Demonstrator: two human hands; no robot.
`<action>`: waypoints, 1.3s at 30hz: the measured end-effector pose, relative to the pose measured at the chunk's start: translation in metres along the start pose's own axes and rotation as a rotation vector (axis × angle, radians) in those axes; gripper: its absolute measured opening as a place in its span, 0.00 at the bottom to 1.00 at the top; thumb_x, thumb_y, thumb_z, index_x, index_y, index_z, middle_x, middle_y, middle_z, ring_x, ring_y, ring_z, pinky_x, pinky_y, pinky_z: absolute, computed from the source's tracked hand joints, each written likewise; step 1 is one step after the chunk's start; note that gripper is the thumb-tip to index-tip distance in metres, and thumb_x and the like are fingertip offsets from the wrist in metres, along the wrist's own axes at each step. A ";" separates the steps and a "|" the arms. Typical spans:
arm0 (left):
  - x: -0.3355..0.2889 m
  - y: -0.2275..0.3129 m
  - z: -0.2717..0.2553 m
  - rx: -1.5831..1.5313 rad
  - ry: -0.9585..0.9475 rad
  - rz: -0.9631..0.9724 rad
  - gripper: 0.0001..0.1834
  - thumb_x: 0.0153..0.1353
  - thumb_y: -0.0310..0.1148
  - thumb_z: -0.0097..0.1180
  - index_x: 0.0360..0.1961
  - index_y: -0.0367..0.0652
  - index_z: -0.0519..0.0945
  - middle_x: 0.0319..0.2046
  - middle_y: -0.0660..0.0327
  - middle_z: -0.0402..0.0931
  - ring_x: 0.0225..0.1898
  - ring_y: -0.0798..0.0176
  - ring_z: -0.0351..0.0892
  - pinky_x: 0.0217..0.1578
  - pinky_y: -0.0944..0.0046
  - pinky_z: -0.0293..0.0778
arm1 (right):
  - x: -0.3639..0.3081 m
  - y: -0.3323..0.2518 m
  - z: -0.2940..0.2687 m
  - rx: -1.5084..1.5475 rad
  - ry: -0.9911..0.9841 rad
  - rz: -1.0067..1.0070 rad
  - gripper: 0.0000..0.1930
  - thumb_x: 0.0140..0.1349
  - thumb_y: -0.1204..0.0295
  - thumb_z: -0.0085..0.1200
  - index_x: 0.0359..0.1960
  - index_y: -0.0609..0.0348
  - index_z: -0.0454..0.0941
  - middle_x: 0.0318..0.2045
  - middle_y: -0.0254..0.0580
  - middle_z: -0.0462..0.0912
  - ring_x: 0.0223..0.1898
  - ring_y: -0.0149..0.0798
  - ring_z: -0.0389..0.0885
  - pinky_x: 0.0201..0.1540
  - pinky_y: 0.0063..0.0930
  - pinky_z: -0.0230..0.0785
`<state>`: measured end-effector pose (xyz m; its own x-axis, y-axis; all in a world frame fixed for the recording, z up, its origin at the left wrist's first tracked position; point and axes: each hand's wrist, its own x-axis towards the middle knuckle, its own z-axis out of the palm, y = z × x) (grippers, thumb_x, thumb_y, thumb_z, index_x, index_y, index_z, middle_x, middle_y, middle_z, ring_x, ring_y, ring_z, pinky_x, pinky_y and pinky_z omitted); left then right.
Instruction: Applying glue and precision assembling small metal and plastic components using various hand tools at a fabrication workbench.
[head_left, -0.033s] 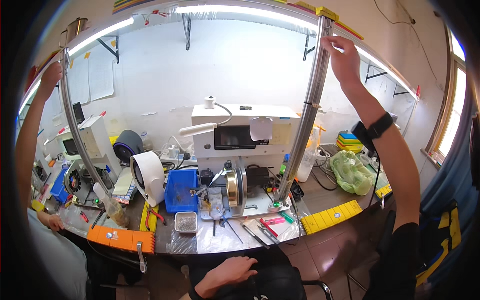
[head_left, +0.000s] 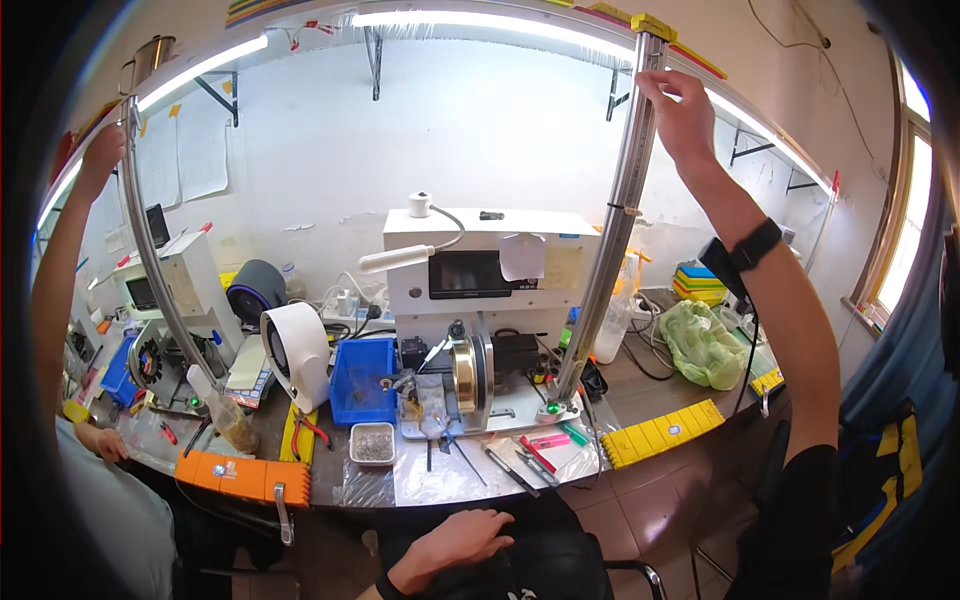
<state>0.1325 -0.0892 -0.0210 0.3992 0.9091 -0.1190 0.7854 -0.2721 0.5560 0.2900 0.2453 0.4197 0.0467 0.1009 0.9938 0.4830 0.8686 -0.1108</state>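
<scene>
Right hand point(head_left: 684, 120) is sitting way up by the metal post point(head_left: 625, 200), left hand point(head_left: 465, 538) is resting on the lap point(head_left: 550, 558) — honestly can't tell if either grip's clamping anything.

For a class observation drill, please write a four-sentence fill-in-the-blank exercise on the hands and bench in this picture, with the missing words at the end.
1. The person's ____ hand is raised beside the yellow-topped metal pole.
2. The person's left hand rests in the person's ____.
3. The open bin to the right of the white fan is coloured ____.
4. The pliers near the fan have ____ handles.

Missing words: right; lap; blue; red.
</scene>
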 end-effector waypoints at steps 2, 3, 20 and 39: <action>-0.005 0.001 -0.008 -0.047 0.019 -0.037 0.25 0.71 0.46 0.51 0.59 0.37 0.72 0.41 0.48 0.79 0.45 0.43 0.79 0.47 0.50 0.74 | 0.002 -0.014 0.011 -0.001 -0.093 0.080 0.14 0.60 0.59 0.64 0.39 0.56 0.88 0.41 0.48 0.84 0.40 0.46 0.83 0.46 0.39 0.73; -0.007 0.002 -0.014 -0.088 0.038 -0.068 0.25 0.70 0.45 0.52 0.59 0.36 0.73 0.40 0.49 0.79 0.45 0.44 0.79 0.46 0.51 0.74 | 0.004 -0.020 0.015 -0.009 -0.181 0.159 0.14 0.60 0.60 0.64 0.39 0.56 0.88 0.37 0.48 0.86 0.38 0.47 0.83 0.45 0.40 0.73; -0.009 0.008 -0.024 -0.180 0.150 -0.050 0.20 0.69 0.41 0.53 0.54 0.36 0.76 0.42 0.47 0.81 0.48 0.44 0.79 0.49 0.51 0.74 | 0.064 0.019 -0.026 0.277 0.172 0.098 0.09 0.59 0.69 0.61 0.33 0.64 0.86 0.26 0.39 0.86 0.29 0.30 0.81 0.34 0.25 0.71; -0.012 0.003 -0.033 -0.353 0.200 -0.093 0.17 0.68 0.38 0.55 0.51 0.38 0.79 0.42 0.49 0.82 0.46 0.45 0.80 0.48 0.52 0.75 | -0.145 -0.067 -0.196 0.636 -1.204 0.435 0.03 0.60 0.79 0.59 0.28 0.64 0.81 0.33 0.38 0.81 0.30 0.31 0.80 0.35 0.25 0.75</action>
<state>0.1146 -0.0902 0.0091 0.2071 0.9776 -0.0388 0.5891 -0.0930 0.8027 0.4224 0.0777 0.2847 -0.8266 0.4741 0.3033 0.1406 0.6958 -0.7044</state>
